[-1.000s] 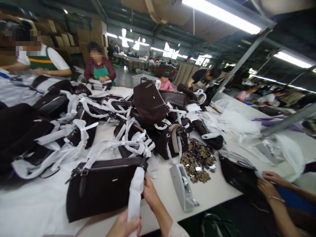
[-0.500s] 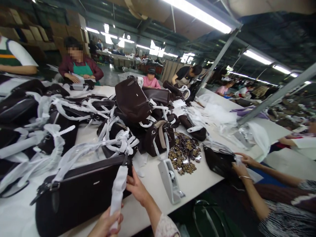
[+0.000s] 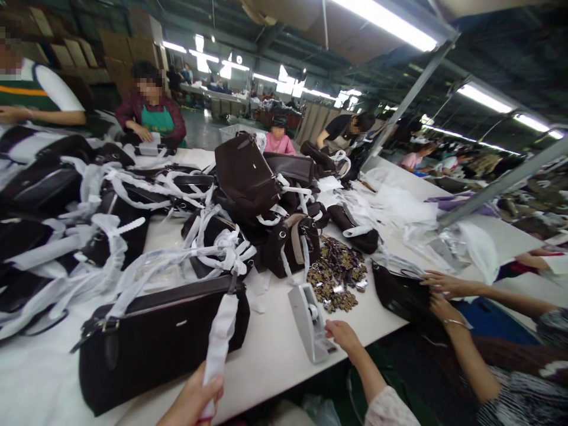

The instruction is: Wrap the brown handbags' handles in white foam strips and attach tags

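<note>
Head-cam shot down a long white work table [image 3: 275,349] in a busy bag workshop, so going left to right: at the far left there's a co-worker in a green-striped vest [image 3: 26,94], and next to them a heap of dark brown handbags [image 3: 48,183] with white plastic wrap [image 3: 110,222] looped around their straps.

Front and center, a dark brown handbag [image 3: 155,340] lies on its side on the table, buckle at the left end. The person's left hand [image 3: 193,399] is closed firmly around a long white wrap strip [image 3: 219,343], which runs up to the bag's top edge, so that's the bit being worked on right now.

The right hand [image 3: 341,335] is away from the bag and empty, fingers loosely open, right by a grey tape dispenser [image 3: 308,322]. Can't tell if the fingertips are actually touching it. Just past the dispenser is a pile of gold-and-brown metal charms [image 3: 335,273].

Far right, a co-worker's hands [image 3: 448,285] are on a dark glossy bag [image 3: 399,299].

As for brands, there's a small metal plate on the front bag, but it's too tiny to read, and I can't make out any other writing.
</note>
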{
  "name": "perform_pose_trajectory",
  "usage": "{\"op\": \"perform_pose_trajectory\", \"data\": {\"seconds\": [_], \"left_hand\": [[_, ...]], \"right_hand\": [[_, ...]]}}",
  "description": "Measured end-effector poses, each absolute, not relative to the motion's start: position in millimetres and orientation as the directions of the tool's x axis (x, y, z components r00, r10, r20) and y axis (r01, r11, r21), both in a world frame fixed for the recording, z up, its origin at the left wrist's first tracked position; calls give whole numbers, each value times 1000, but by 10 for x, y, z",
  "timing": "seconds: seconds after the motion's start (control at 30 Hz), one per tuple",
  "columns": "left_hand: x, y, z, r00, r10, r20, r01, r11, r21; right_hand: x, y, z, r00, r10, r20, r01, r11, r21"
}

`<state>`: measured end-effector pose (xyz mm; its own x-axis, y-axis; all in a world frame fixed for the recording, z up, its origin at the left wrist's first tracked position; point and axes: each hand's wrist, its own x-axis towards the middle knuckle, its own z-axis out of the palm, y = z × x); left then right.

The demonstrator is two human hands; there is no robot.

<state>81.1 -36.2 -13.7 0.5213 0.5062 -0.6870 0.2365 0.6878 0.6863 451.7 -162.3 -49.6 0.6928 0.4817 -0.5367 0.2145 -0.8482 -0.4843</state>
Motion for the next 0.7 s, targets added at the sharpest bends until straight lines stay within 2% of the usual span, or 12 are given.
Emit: {"op": "perform_pose_trajectory", "data": {"seconds": [0.13, 0.27, 0.53, 0.7], "left_hand": [[795, -356, -107, 528, 511, -678, 222, 688, 691], [765, -340, -86, 541, 500, -677, 210, 699, 684], [768, -327, -28, 515, 478, -711, 179, 751, 635], [811, -337, 31, 494, 431, -755, 164, 807, 567]], "right_hand": [[4472, -1549, -556, 632, 424, -649, 94, -873, -479], [4475, -1550, -484, 595, 398, -698, 25, -877, -479], [4423, -1832, -222, 666, 454, -591, -36, -773, -634], [4158, -2232, -314, 689, 424, -587, -72, -767, -638]]}}
